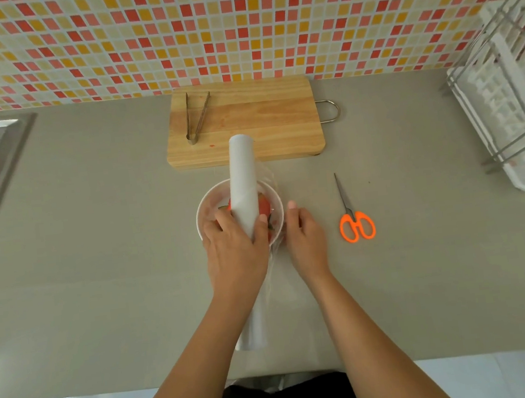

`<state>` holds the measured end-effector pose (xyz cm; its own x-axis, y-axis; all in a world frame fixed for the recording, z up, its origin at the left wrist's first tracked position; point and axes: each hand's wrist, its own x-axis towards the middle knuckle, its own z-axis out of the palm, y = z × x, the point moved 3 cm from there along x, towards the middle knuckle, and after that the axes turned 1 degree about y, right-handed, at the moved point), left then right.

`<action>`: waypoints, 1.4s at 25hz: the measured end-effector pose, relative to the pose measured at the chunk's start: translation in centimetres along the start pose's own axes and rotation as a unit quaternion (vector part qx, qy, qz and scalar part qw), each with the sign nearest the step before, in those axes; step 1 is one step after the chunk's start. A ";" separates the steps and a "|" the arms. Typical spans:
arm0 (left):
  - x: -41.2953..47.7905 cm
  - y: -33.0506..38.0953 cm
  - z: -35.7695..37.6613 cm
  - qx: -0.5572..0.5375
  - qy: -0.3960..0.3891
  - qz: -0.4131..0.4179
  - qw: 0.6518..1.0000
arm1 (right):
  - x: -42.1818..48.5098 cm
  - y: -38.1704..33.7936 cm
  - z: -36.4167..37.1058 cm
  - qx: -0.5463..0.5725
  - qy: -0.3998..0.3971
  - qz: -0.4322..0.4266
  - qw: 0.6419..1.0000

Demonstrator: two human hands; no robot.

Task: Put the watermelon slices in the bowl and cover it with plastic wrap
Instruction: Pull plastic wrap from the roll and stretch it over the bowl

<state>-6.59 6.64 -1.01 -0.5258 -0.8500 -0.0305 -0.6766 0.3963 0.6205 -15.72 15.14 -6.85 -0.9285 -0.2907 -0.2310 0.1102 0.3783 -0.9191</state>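
Grey counter [97, 250] under orange-yellow mosaic wall. Cutting board [246, 122] behind bowl [205, 212], tongs [196, 116] on it. Dish rack [511, 98] far right of bowl.

Left hand [236, 251] over bowl, fingers closed around plastic wrap roll [244, 184]. Right hand [303, 236] just right of bowl, pinching film edge.

Watermelon slices [263, 205] in bowl. Orange scissors [355, 217] right of bowl. No legible writing.

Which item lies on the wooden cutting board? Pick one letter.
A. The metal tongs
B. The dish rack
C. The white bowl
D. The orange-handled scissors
A: the metal tongs lie on the left part of the wooden cutting board, while the orange-handled scissors lie on the counter and the white bowl sits nearer the person.
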 end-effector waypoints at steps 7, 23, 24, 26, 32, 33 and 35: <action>0.0 -0.1 0.1 -0.021 -0.003 -0.003 1.000 | -0.6 -1.3 0.5 -0.038 0.040 -0.093 0.994; 0.2 0.0 0.2 -0.032 -0.003 -0.008 0.999 | 2.9 -2.0 1.5 0.078 -0.019 -0.066 0.995; 0.2 0.1 0.2 -0.034 -0.002 -0.009 0.999 | 3.4 -2.1 2.1 0.070 -0.073 -0.050 0.994; 0.2 0.1 0.2 -0.042 -0.002 -0.016 0.999 | 3.8 -1.7 2.9 0.068 -0.133 -0.007 0.989; 0.6 -0.4 -0.3 -0.032 -0.005 -0.060 0.998 | 3.9 -1.5 3.2 0.023 -0.095 -0.012 0.995; 0.7 -0.5 -0.6 -0.034 -0.005 -0.064 0.997 | 4.1 -1.5 3.1 -0.011 -0.087 -0.023 0.996; 0.8 -0.8 -0.9 -0.023 -0.003 -0.061 0.998 | 4.2 -1.6 3.0 -0.055 -0.083 -0.031 0.995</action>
<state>-6.02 5.28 -0.77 -0.4437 -0.8890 -0.1129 -0.7115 0.2728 0.6476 -18.74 10.62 -7.30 -0.8598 -0.4540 -0.2340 0.0072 0.4473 -0.8944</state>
